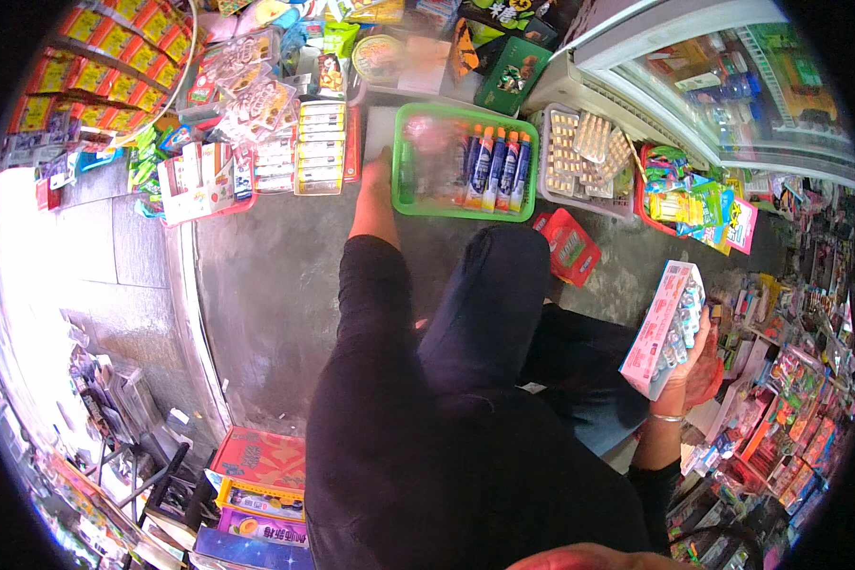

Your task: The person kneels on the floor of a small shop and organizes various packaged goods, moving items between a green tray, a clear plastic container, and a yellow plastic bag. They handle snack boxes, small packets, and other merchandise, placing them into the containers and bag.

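My left hand (377, 169) reaches forward to the left side of a green plastic basket (464, 212), beside a white surface (380, 125). Its fingers are mostly hidden, so I cannot tell whether they grip anything. Inside the basket several blue tubes with orange caps (497, 171) stand in a row, and its left part looks blurred. On the right, my right hand (691, 360) holds a pink cardboard display box (657, 331) from beneath and the side. The box is tilted and filled with small clear-and-silver packed items (682, 331).
A red packet (568, 246) lies on the concrete floor (263, 299) near my knee. Left of the basket stand trays of boxed goods (320, 149); to its right are a bin of blister packs (584, 153) and a glass-door fridge (727, 92). Crowded shelves (776, 399) line the right.
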Tool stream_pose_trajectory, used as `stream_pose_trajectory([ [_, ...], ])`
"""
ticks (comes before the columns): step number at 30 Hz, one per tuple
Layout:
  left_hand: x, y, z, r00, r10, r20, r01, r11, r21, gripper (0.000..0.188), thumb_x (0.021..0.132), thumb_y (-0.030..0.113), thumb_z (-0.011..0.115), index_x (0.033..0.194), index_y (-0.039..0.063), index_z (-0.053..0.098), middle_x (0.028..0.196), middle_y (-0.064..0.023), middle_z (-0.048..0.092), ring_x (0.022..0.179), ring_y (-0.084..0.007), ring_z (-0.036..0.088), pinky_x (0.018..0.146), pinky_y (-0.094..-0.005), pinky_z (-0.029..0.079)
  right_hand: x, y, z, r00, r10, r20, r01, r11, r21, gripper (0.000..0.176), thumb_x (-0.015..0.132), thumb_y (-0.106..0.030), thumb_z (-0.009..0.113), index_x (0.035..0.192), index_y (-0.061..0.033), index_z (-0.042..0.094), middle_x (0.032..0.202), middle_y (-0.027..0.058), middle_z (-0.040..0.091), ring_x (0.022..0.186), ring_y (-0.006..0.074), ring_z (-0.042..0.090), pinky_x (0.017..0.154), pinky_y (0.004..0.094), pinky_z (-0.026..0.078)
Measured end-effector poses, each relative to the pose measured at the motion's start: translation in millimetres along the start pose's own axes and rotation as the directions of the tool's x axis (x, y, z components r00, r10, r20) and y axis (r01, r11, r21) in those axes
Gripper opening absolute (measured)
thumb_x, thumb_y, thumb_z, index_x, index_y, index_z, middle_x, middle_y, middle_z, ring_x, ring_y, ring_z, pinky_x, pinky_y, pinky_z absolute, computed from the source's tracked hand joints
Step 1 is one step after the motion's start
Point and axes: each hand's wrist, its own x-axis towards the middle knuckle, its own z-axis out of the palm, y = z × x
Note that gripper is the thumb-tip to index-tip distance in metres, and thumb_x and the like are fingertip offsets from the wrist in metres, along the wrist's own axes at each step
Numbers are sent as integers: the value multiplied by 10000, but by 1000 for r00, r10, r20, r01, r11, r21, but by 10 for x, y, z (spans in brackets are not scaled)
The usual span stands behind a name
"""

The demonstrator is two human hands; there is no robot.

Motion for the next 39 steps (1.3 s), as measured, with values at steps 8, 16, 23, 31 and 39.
stream_pose_trajectory([
  [8,516,496,161,802,501,325,-561,447,697,452,872,339,514,980,-89,610,939,-211,645,865,-259,633,755,-372,479,22,-71,-178,1000,-22,-7,23,999,40,417,885,-435,485,1115,-101,585,984,45,647,836,189,639,743,348,538],
  [16,291,-95,-272,973,218,75,-212,974,-74,322,857,314,516,984,44,638,919,-78,646,837,-235,602,715,-365,475,104,-158,-348,1000,-13,-26,14,998,62,433,875,-434,502,1116,-83,582,983,48,646,838,187,638,743,345,537],
  [23,-549,-786,-287,937,-123,328,237,912,-334,351,862,379,536,1049,85,578,952,-72,607,870,-247,582,755,-396,472,227,-224,-381,996,-90,-22,90,996,25,439,874,-438,504,1137,-92,569,1023,46,632,892,181,624,774,340,525],
  [31,-878,-408,-234,832,19,555,299,827,-477,567,851,611,442,1179,153,507,1101,-86,567,938,-286,574,795,-419,468,291,-211,-476,997,-75,8,74,996,45,443,875,-441,505,1138,-90,567,1025,47,627,891,177,618,780,333,519],
  [39,-770,-47,-282,796,-61,602,136,987,-80,507,827,380,606,1188,43,490,1074,-92,569,962,-234,567,805,-374,475,373,-252,-441,998,-55,10,54,993,108,440,868,-433,515,1119,-77,579,1002,73,645,842,200,636,752,355,533],
])
